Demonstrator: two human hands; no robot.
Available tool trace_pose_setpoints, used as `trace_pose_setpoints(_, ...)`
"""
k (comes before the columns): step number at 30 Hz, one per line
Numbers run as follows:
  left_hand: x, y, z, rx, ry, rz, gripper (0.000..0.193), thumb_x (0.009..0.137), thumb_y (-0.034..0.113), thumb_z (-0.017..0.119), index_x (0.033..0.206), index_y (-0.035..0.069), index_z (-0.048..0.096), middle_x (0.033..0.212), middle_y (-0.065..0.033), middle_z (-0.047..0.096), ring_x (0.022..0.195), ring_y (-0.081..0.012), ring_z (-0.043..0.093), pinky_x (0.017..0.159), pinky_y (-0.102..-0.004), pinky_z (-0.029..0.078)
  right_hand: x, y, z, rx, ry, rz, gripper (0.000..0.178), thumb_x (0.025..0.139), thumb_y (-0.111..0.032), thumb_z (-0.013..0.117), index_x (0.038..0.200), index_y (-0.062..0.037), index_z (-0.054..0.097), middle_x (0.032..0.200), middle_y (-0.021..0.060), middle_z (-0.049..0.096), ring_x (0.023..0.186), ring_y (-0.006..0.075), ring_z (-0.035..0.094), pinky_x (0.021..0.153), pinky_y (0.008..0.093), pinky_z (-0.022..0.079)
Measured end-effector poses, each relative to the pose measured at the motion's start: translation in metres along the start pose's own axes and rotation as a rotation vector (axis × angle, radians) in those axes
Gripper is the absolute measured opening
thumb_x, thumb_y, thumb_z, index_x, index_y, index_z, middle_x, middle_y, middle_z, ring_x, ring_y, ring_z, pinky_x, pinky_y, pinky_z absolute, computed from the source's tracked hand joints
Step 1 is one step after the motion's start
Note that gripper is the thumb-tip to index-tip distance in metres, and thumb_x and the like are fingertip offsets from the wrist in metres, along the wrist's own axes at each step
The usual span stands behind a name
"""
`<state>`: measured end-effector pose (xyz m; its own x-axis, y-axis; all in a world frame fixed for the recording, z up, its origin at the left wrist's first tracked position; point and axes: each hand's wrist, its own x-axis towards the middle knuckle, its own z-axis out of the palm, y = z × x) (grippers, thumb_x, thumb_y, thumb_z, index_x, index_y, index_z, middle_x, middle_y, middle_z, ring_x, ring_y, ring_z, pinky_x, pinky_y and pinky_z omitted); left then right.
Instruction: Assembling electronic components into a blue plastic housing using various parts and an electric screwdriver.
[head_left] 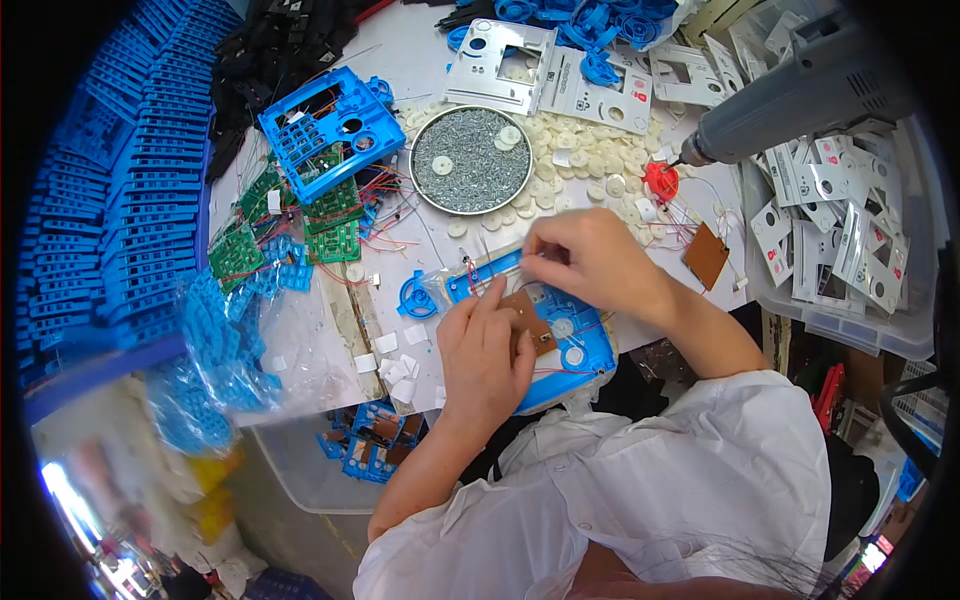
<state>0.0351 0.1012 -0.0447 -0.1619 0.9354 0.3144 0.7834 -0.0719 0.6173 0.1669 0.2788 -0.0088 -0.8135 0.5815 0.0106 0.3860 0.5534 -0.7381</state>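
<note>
A blue plastic housing (597, 347) lies at the table's near edge in front of me, its inside facing up. It holds thin red wires, white round parts and a brown circuit board (535, 325). My left hand (484, 352) holds the board against the housing, index finger stretched forward and thumb along the board's near side. Over the housing's far edge, my right hand (590, 262) is closed in a pinch. Whatever is between its fingertips is hidden, though thin wires run close by.
A round tin of small screws (470, 165) stands ahead, beside scattered white discs (575, 140). A grey power screwdriver (790, 95) hangs at the right, above a bin of white panels (850, 225). Another blue housing (330, 130) rests on green circuit boards (335, 220). Blue parts (150, 150) are stacked left.
</note>
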Motion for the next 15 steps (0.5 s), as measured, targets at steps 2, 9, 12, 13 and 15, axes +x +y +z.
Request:
trace_pose_setpoints(2, 0.003, 0.0, 0.001, -0.026, -0.006, -0.032, 0.041, 0.079, 0.005, 0.072, 0.118, 0.002, 0.06, 0.133, -0.021, 0.064, 0.111, -0.0405, 0.059, 0.1, -0.0499, 0.043, -0.018, -0.011, -0.001, 0.106, 0.034, 0.051, 0.011, 0.086, -0.013, 0.077, 0.085, -0.0031, 0.071, 0.076, 0.0094, 0.07, 0.064, 0.0262, 0.068, 0.055, 0.0344, 0.05)
trace_pose_setpoints(9, 0.004, -0.018, 0.002, -0.033, -0.008, 0.059, 0.055, 0.077, 0.014, 0.075, 0.13, 0.004, 0.067, 0.134, -0.0096, 0.067, 0.111, -0.0309, 0.06, 0.094, -0.0452, 0.045, -0.048, -0.029, 0.046, 0.054, 0.124, -0.415, 0.014, 0.085, -0.013, 0.079, 0.096, -0.0092, 0.071, 0.091, 0.0068, 0.068, 0.076, 0.0264, 0.068, 0.064, 0.0371, 0.055)
trace_pose_setpoints(12, -0.001, -0.03, -0.005, -0.054, -0.002, 0.202, 0.045, 0.077, 0.014, 0.075, 0.12, 0.004, 0.073, 0.129, -0.007, 0.07, 0.11, -0.0284, 0.062, 0.091, -0.0431, 0.047, -0.05, -0.032, 0.038, 0.071, -0.09, -0.515, 0.017, 0.085, -0.013, 0.079, 0.1, -0.009, 0.072, 0.097, 0.0077, 0.07, 0.08, 0.0277, 0.069, 0.07, 0.0385, 0.057)
trace_pose_setpoints(13, -0.003, -0.033, -0.008, -0.062, -0.007, 0.241, 0.042, 0.077, 0.014, 0.075, 0.117, 0.004, 0.074, 0.127, -0.0063, 0.071, 0.11, -0.0277, 0.063, 0.09, -0.0424, 0.048, -0.047, -0.032, 0.03, 0.163, -0.116, -0.525, 0.019, 0.085, -0.013, 0.079, 0.102, -0.0092, 0.072, 0.1, 0.0079, 0.07, 0.083, 0.0282, 0.069, 0.073, 0.0391, 0.057)
trace_pose_setpoints(15, -0.007, -0.037, -0.016, -0.001, -0.086, 0.28, 0.045, 0.077, 0.014, 0.075, 0.12, 0.003, 0.073, 0.132, -0.0084, 0.069, 0.115, -0.0288, 0.062, 0.092, -0.0424, 0.049, -0.026, -0.031, 0.003, 0.346, -0.17, -0.543, 0.023, 0.084, -0.014, 0.079, 0.106, -0.0095, 0.073, 0.105, 0.0085, 0.071, 0.089, 0.0292, 0.068, 0.079, 0.0404, 0.057)
